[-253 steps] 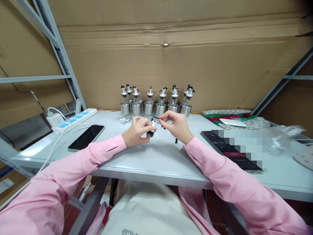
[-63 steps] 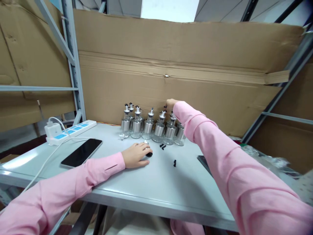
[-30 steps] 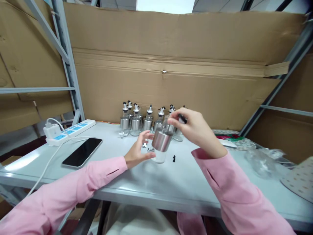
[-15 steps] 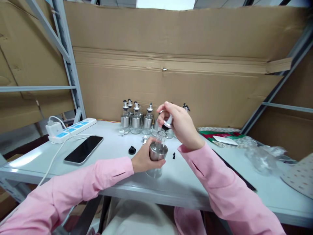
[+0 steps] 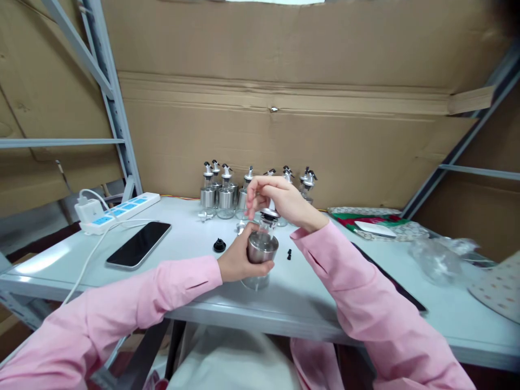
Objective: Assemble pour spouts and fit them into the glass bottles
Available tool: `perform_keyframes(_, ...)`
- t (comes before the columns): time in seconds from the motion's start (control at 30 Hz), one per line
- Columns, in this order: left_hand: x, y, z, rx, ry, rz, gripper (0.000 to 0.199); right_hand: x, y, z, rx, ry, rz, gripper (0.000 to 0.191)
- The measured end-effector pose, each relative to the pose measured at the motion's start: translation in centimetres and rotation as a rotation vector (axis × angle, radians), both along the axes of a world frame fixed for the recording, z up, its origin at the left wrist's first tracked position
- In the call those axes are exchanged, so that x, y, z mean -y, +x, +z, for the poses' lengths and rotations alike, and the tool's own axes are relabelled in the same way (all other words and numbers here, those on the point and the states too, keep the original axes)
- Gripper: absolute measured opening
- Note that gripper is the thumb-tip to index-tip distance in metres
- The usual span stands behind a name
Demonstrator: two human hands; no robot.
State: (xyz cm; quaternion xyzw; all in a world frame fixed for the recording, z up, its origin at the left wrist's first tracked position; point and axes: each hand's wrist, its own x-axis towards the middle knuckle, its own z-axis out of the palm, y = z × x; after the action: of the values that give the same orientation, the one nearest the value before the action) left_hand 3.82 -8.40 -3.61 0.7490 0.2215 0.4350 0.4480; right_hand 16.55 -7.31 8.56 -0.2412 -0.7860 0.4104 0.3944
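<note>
My left hand (image 5: 242,260) is wrapped round the steel sleeve of a glass bottle (image 5: 262,249) standing near the table's front edge. Over the bottle's neck, my right hand (image 5: 280,199) holds a silver pourer cap (image 5: 269,213) with a black underside; the cap sits at the mouth, and whether it is seated cannot be made out. A black round cap (image 5: 219,245) lies left of the bottle, and a small black piece (image 5: 289,254) lies to its right. Several similar bottles (image 5: 226,199) with pourers stand behind.
On the left are a black phone (image 5: 139,245), a white power strip (image 5: 122,212) and cables. The right side holds a dark flat object (image 5: 390,281), a clear plastic bag (image 5: 439,260) and a patterned cloth (image 5: 406,230). Cardboard (image 5: 284,141) stands behind the table.
My right hand has come down and slightly left, bringing the pourer cap from above the bottle to its mouth. My left hand still grips the bottle. The view has tilted slightly downward.
</note>
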Motion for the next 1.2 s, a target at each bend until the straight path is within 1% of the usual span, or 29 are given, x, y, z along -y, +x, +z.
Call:
perform_keyframes(0.07,-0.1,0.0,-0.2,-0.008,-0.002,0.01,0.054,0.1,0.0,0.0,0.047,0.023,-0.014,0.022)
perform_keyframes(0.2,-0.4,0.1,-0.4,-0.025,0.036,0.074,0.058,0.8,-0.1,-0.2,0.143,0.084,-0.04,0.023)
perform_keyframes(0.33,-0.6,0.2,-0.5,-0.023,0.1,0.084,0.057,0.9,-0.3,-0.7,0.117,0.098,-0.036,0.022)
perform_keyframes(0.4,-0.7,0.1,-0.8,-0.024,0.116,0.073,0.06,1.0,-0.2,-1.0,0.1,0.121,-0.04,0.02)
perform_keyframes(0.47,-0.8,0.0,-1.0,-0.037,0.124,0.046,0.064,1.2,0.3,-1.4,0.108,0.193,-0.085,0.017)
perform_keyframes(0.53,-1.0,-0.1,-1.1,-0.07,0.142,0.041,0.067,1.8,1.2,-1.8,0.182,0.304,-0.187,0.007)
perform_keyframes(0.57,-1.1,-0.2,-1.0,-0.104,0.174,0.051,0.067,2.1,1.8,-2.0,0.25,0.356,-0.253,0.014)
perform_keyframes(0.6,-1.2,-0.4,-0.8,-0.152,0.234,0.07,0.067,2.5,2.4,-2.1,0.339,0.398,-0.309,0.031)
perform_keyframes(0.63,-1.4,-0.6,-0.4,-0.21,0.316,0.091,0.066,2.9,3.0,-2.2,0.424,0.427,-0.36,0.048)
perform_keyframes(0.67,-1.6,-0.9,0.0,-0.271,0.424,0.113,0.066,3.1,3.6,-2.3,0.493,0.445,-0.402,0.058)
perform_keyframes(0.7,-2.0,-1.3,0.5,-0.322,0.538,0.14,0.065,3.2,4.1,-2.2,0.541,0.455,-0.427,0.061)
perform_keyframes(0.73,-2.3,-1.7,1.0,-0.359,0.622,0.174,0.062,3.2,4.5,-2.1,0.568,0.463,-0.44,0.06)
perform_keyframes(0.77,-2.8,-2.2,1.4,-0.386,0.66,0.225,0.058,3.0,4.7,-1.8,0.58,0.473,-0.447,0.057)
perform_keyframes(0.87,-4.3,-3.8,2.0,-0.491,0.618,0.398,0.049,1.3,4.9,-0.7,0.569,0.526,-0.491,0.052)
perform_keyframes(0.93,-5.2,-4.8,1.8,-0.61,0.572,0.44,0.048,-0.6,4.8,0.2,0.549,0.556,-0.582,0.053)
perform_keyframes(1.0,-5.9,-5.6,1.4,-0.709,0.536,0.438,0.048,-2.7,4.7,0.8,0.53,0.539,-0.666,0.055)
perform_keyframes(1.03,-6.1,-5.9,1.1,-0.748,0.528,0.423,0.048,-3.8,4.8,1.0,0.52,0.52,-0.686,0.055)
perform_keyframes(1.1,-6.2,-6.1,0.6,-0.82,0.533,0.398,0.048,-5.9,4.9,0.9,0.504,0.467,-0.7,0.056)
perform_keyframes(1.2,-6.2,-6.0,0.1,-0.908,0.542,0.378,0.051,-8.2,5.0,0.2,0.526,0.388,-0.657,0.054)
